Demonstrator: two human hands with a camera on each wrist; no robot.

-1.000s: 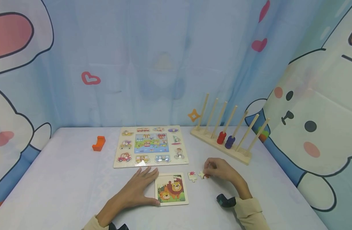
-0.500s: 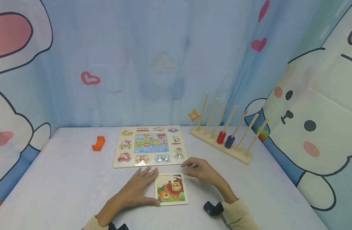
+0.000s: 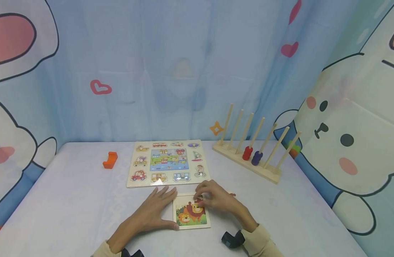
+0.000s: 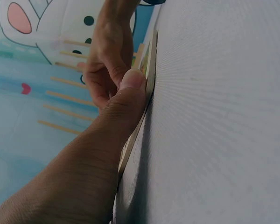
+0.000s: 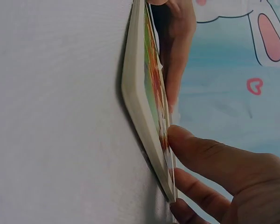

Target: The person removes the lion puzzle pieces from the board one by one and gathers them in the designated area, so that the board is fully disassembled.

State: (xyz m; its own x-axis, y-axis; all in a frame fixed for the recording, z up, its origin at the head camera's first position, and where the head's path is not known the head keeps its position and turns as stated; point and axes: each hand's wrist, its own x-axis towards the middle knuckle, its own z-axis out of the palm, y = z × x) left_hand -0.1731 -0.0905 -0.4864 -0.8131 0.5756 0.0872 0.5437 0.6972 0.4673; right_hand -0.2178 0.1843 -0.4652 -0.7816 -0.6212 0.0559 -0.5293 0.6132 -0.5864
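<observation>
Head view: now bringing the right hand (image 3: 213, 196) over the lion puzzle (image 3: 191, 216), probably filling it in, hiding any finger pinch too well to tell, and steadying with a spread left hand (image 3: 151, 212).

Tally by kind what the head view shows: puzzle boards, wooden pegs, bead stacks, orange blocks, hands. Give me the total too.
Puzzle boards: 2 (lion puzzle, vehicle puzzle)
Wooden pegs: 7
Bead stacks: 2 (red beads, purple beads)
Orange block: 1
Hands: 2 (left hand, right hand)
Total: 14
</observation>
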